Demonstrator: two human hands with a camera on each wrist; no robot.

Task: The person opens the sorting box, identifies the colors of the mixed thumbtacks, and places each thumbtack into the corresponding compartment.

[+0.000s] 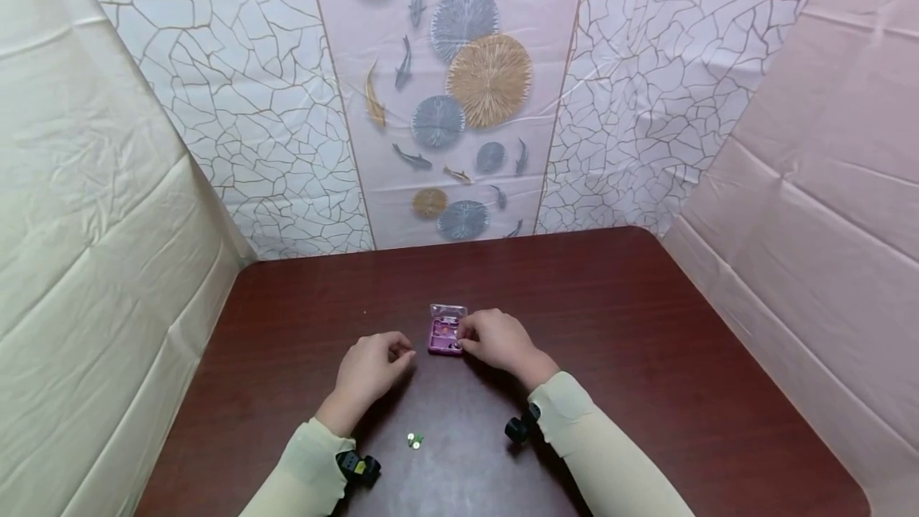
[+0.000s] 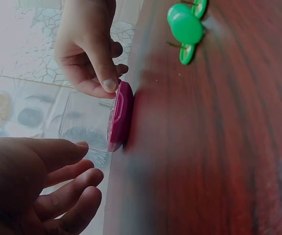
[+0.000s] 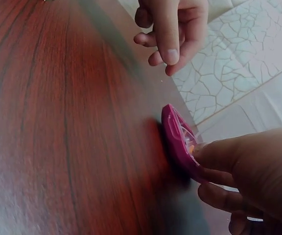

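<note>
A small magenta compartment box (image 1: pixel 446 337) lies on the table with its clear lid (image 1: pixel 448 311) raised at the back. Small orange bits (image 3: pixel 191 149) show inside it. My right hand (image 1: pixel 498 339) is over the box's right side, thumb and forefinger bent close together at its front right compartment; I cannot tell whether a small piece is between the fingertips. Just left of the box, my left hand (image 1: pixel 375 365) hovers with fingers loosely bent and nothing in them. Green push pins (image 2: pixel 186 28) lie together on the table nearer to me, between the forearms.
The dark red wooden table (image 1: pixel 610 301) reaches back to a patterned cloth wall (image 1: pixel 459 102). Pale cloth hangs on the left (image 1: pixel 108 222) and right (image 1: pixel 811 206). Each wrist carries a small black camera (image 1: pixel 359 467).
</note>
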